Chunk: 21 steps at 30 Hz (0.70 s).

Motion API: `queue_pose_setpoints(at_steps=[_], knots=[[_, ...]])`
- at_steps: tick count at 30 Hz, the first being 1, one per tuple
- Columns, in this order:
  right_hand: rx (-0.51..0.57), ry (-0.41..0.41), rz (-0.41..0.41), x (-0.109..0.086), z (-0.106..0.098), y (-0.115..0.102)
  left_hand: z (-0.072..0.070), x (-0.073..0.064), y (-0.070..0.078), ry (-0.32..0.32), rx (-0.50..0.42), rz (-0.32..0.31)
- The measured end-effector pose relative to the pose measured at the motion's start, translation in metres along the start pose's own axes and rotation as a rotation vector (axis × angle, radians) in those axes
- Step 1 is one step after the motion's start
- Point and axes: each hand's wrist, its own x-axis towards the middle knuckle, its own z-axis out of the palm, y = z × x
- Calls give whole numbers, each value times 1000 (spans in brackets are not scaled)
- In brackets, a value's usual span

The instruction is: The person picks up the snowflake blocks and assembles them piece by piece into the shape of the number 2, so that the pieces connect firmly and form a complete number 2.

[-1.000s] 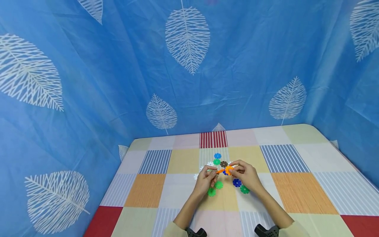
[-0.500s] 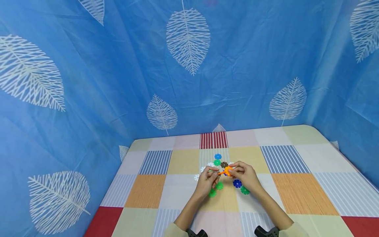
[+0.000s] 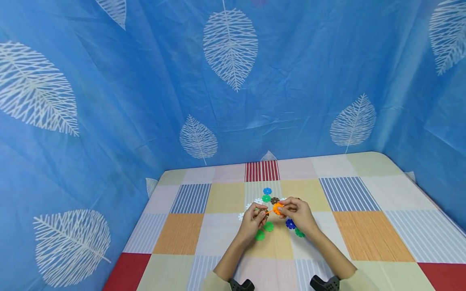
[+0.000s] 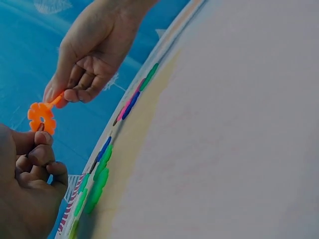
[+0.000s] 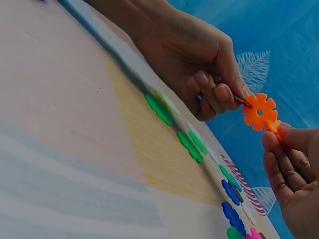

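Two pale sleeves [image 3: 214,282] come in at the near edge, each with a black wrist device [image 3: 242,285] beside it. Forearms reach forward over a patchwork tablecloth [image 3: 267,268]. Nearest on the cloth lie two bright green discs [image 3: 260,235], toward the left hand [image 3: 251,221], and a darker green disc [image 3: 299,233] just beside a dark blue disc [image 3: 290,224], near the right hand [image 3: 301,216].

Both hands are raised above the cloth, thumbs and fingertips closed in a pinch. Left thumb and finger grip a brown piece [image 5: 242,101] that meets the rim of an orange notched disc [image 5: 260,112]. Right thumb and finger hold a second orange disc [image 3: 278,208], joined to the first at an angle. Both orange discs thus sit between the two sets of fingertips, clear of the table.

Beyond the hands lie white discs [image 3: 258,201], a brown disc [image 3: 274,200], a green disc [image 3: 266,198] and, farthest, a lighter blue disc [image 3: 267,190]. Past the table's far edge hangs a blue curtain [image 3: 291,64] printed with white leaves [image 3: 231,48].
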Motion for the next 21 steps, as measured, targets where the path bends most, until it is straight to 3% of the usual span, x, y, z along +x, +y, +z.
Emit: queue_pose_setpoints(at_steps=[14, 21], knots=[[0, 16, 57, -1, 4, 7, 1, 1, 1, 7, 39, 53], [-55, -13, -10, 5, 4, 6, -4, 2, -5, -26, -6, 27]])
